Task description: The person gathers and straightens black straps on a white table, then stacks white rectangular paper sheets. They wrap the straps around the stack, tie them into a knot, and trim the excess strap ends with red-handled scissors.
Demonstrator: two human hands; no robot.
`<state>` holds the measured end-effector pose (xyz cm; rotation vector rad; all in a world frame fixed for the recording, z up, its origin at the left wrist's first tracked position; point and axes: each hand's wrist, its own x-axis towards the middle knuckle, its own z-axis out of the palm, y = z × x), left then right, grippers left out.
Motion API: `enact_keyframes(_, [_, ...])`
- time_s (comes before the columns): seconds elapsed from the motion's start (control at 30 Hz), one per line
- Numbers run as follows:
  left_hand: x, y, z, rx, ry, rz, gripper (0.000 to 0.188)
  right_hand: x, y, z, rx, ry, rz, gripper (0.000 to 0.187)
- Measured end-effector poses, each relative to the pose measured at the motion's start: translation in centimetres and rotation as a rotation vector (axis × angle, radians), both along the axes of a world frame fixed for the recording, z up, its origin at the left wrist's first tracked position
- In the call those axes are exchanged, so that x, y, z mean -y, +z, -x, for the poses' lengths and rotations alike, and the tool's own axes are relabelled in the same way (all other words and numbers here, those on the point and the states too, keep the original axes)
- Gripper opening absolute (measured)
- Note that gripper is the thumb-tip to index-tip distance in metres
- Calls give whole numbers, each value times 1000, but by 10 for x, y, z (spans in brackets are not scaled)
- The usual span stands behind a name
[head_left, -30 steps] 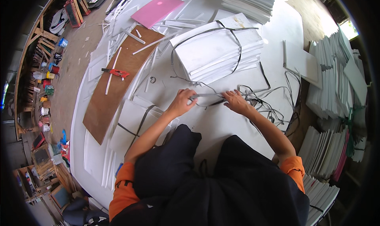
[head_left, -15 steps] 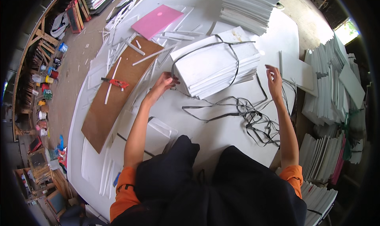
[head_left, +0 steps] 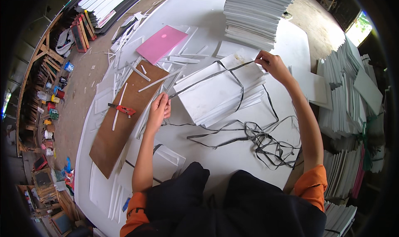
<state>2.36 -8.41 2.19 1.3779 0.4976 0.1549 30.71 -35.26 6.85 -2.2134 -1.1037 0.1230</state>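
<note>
My right hand (head_left: 270,64) moved in to right corner of white board stack (head_left: 208,91) since earlier frame, fingertips pinched on black strap (head_left: 228,69). My left hand (head_left: 159,108), fingers curled closed, grips strap's left end. Stack sits beyond loose strap tangle (head_left: 252,132).

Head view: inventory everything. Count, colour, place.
table: 1, white, centre
strapped stack: 1, white, mid-table
strap: 1+, black, over stack
loose strap: unclear, black, nearer
tall stack: 1, whitish, far table
sheet: 1, pink, table's far left
board: 1, brown, table's left
cutter: 1, red, on board
strips: many, white, around board
side stacks: several, whitish, table's right
containers: many, mixed, far left
sleeves: 2, orange, below
left hand: 1, bare, pinching strap
right hand: 1, bare, pinching strap
</note>
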Motion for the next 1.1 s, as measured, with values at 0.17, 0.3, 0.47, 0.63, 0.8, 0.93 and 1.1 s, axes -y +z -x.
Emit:
enact_keyframes(0.17, [45,-20,-13,-87,192,-127,31,3,-6,-21,-82,-89,116,32])
enact_keyframes(0.3, [56,-40,-31,-94,315,-248,43,-8,-53,-16,-184,-175,102,56])
enact_keyframes(0.47, [52,-47,-51,46,396,-304,35,1,-68,-6,-128,-256,140,54])
enact_keyframes(0.63, [38,-47,-54,0,317,-345,36,6,-35,25,208,-346,-10,50])
enact_keyframes(0.8, [46,-54,-52,133,406,-470,43,-27,-19,59,229,-75,229,40])
enact_keyframes(0.93, [39,-51,-58,178,377,-480,47,-45,-26,71,180,-7,245,30])
enact_keyframes(1.1, [25,-46,-58,108,321,-450,46,-58,0,86,-19,117,188,29])
